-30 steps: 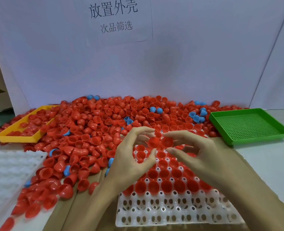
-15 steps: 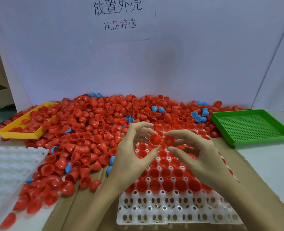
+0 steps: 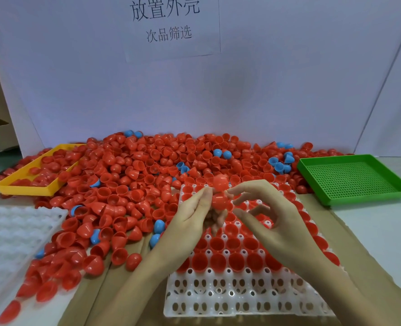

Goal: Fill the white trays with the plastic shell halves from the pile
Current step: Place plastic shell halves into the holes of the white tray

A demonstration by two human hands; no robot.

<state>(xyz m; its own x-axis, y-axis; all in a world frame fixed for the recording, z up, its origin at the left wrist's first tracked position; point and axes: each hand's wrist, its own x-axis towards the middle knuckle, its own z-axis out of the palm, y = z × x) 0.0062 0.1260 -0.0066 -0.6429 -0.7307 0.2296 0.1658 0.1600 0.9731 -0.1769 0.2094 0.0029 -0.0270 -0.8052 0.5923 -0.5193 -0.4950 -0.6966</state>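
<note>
Currently left hand (image 3: 190,217) pinching red shell half (image 3: 219,200) over white tray (image 3: 241,300) at 12 o'clock edge; second shell (image 3: 220,182) sitting above it. Right hand (image 3: 272,222) hovering loosely curled, holding nothing visible. Risk: shells slipping into pile (image 3: 147,165).

just two bare forearms, left hand (image 3: 187,222) and right hand (image 3: 274,222), no sleeves, gloves, rings or watch showing

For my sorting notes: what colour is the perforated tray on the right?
Green, seen clearly in the head view.
</note>
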